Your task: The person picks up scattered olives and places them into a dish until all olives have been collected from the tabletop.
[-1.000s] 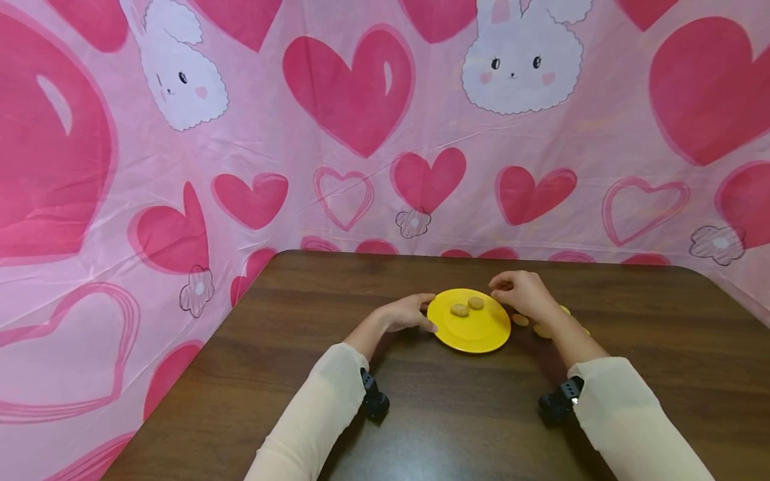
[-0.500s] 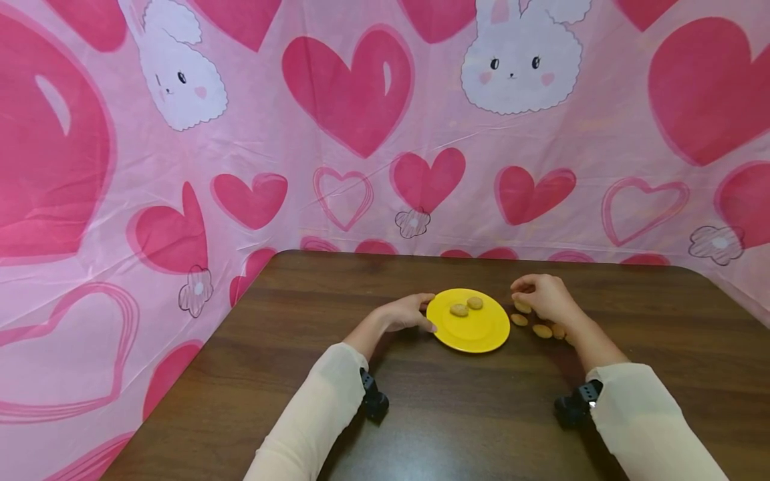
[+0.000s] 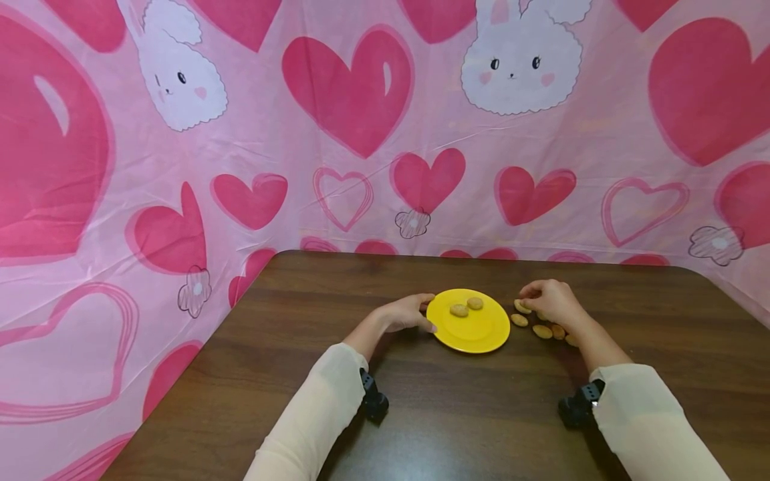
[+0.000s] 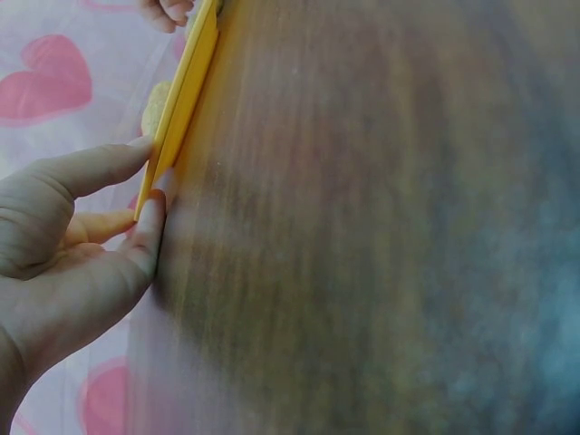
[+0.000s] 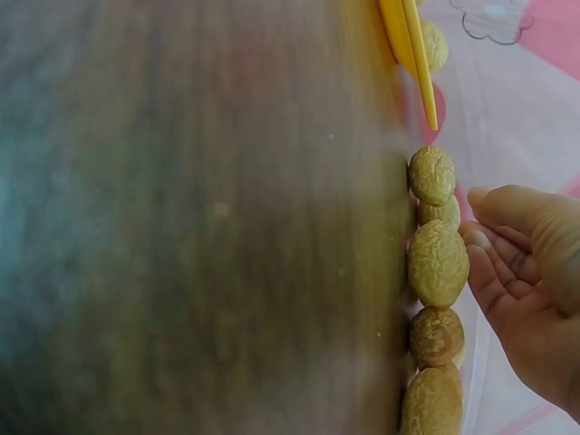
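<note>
A round yellow plate (image 3: 475, 337) rests on the table with two tan, wrinkled oval pieces (image 3: 459, 310), like nuts or dried fruit. My left hand (image 3: 400, 314) grips the plate's left rim, its thumb and fingers at the edge in the left wrist view. Beyond the plate's right side, several similar pieces (image 3: 542, 331) lie loosely together. My right hand (image 3: 556, 302) is over this group, with bent fingers lowered and fingertips close to one oval piece (image 3: 521, 306). In the right wrist view, pieces in front (image 5: 438, 263) partly hide where the fingertips meet the group.
The dark wood-grain table (image 3: 457, 414) has rounded far corners. Behind it hangs a pink cloth (image 3: 337, 133) printed with hearts and rabbits. Black wrist cameras (image 3: 374, 401) sit at both beige sleeves (image 3: 319, 407).
My right hand has moved from beside the plate's right rim to the right and down over the loose pieces. The left hand and plate have stayed in place.
</note>
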The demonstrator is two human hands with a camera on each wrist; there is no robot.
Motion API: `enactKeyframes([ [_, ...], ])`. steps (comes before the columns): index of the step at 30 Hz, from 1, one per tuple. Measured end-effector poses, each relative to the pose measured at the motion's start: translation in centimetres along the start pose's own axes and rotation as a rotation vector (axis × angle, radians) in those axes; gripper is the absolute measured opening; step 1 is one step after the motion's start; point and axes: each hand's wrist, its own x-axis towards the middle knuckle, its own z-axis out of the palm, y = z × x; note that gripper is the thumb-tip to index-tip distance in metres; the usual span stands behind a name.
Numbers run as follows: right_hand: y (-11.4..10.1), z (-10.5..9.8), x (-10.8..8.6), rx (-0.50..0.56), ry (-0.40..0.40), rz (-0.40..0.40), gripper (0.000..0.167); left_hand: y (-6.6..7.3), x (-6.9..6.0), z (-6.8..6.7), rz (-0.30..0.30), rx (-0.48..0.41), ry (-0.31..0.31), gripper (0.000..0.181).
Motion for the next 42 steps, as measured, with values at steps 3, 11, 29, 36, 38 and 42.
enactKeyframes([
  [3,0.04,0.01,0.03,0.003,-0.012,0.018,0.022,0.0,0.01,-0.02,-0.001,0.001,0.0,0.077],
  [11,0.22,0.13,0.11,0.018,-0.043,0.054,0.026,0.24,-0.23,0.04,-0.001,0.01,0.004,0.077],
  [29,0.01,0.28,0.49,-0.016,-0.073,0.067,0.025,0.17,-0.09,-0.06,0.002,0.012,0.002,0.077],
  [36,0.14,0.44,0.52,-0.022,-0.071,0.054,0.023,0.24,-0.2,0.02,0.007,0.018,0.005,0.076],
  [38,0.21,0.49,0.51,-0.026,-0.071,0.044,0.022,0.32,-0.29,0.04,0.006,0.022,0.006,0.076],
  [42,0.28,0.56,0.5,-0.032,-0.066,0.03,0.021,0.33,-0.38,0.04,0.002,0.017,0.007,0.076],
])
